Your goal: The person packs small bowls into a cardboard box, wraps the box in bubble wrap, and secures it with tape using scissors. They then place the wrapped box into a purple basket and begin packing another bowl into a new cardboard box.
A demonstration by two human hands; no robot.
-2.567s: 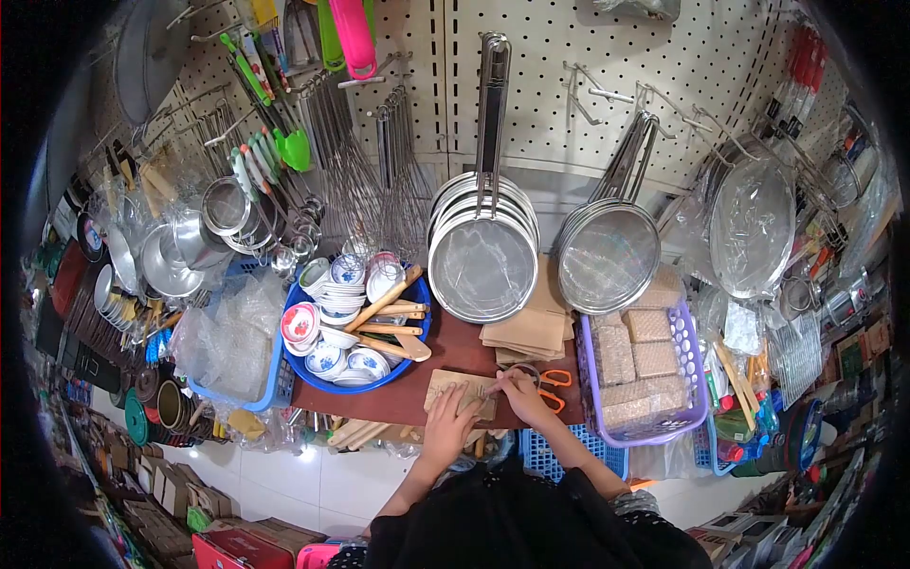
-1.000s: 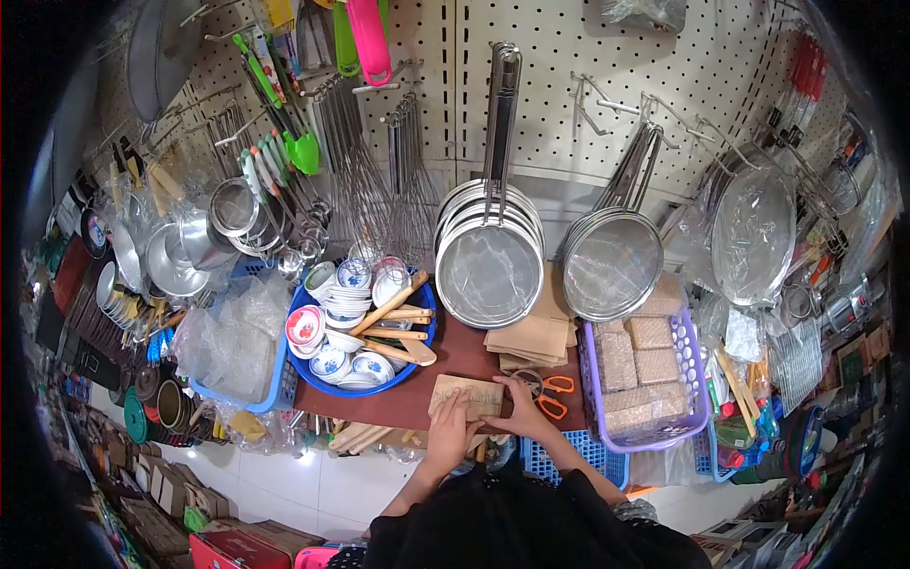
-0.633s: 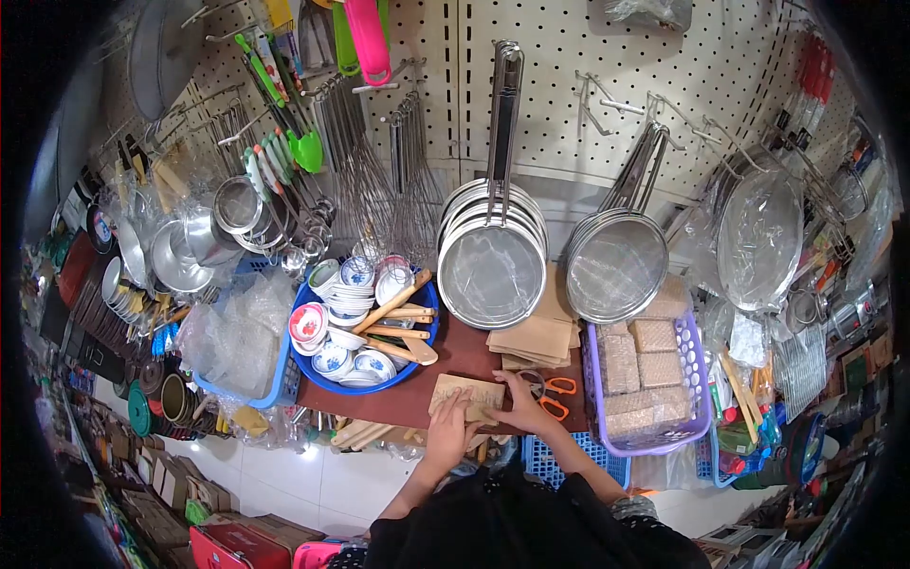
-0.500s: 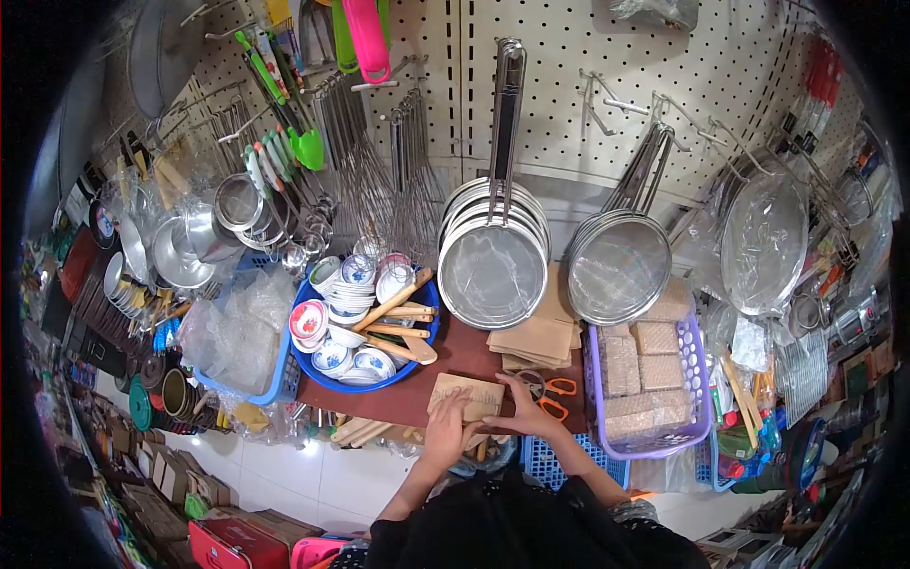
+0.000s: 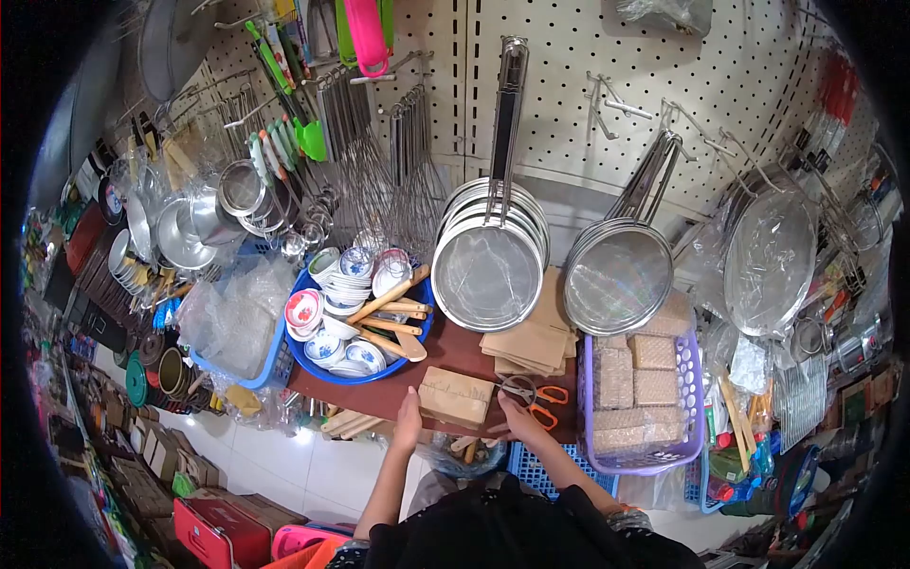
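A small brown cardboard box (image 5: pixel 455 396) lies on the reddish-brown tabletop, close to its front edge. Upright at the box's left end is my left hand (image 5: pixel 409 423), fingers stretched out and holding nothing. My right hand (image 5: pixel 519 419) is to the right of the box with thumb and fingers apart, its fingertips overlapping the near rim of a roll of clear tape (image 5: pixel 517 383). Orange-handled scissors (image 5: pixel 548 406) lie just right of that hand, their blades beside the tape.
Flat brown cardboard pieces (image 5: pixel 526 351) are stacked behind the tape. On the right, a purple basket (image 5: pixel 700 398) holds bubble-wrapped packs. A blue basin (image 5: pixel 313 365) of small bowls and wooden utensils stands left. Strainers (image 5: pixel 488 275) hang low over the table's back.
Both hands have come off the top of the box and moved apart, left hand to its left end, right hand toward the tape. The box's top is now uncovered.
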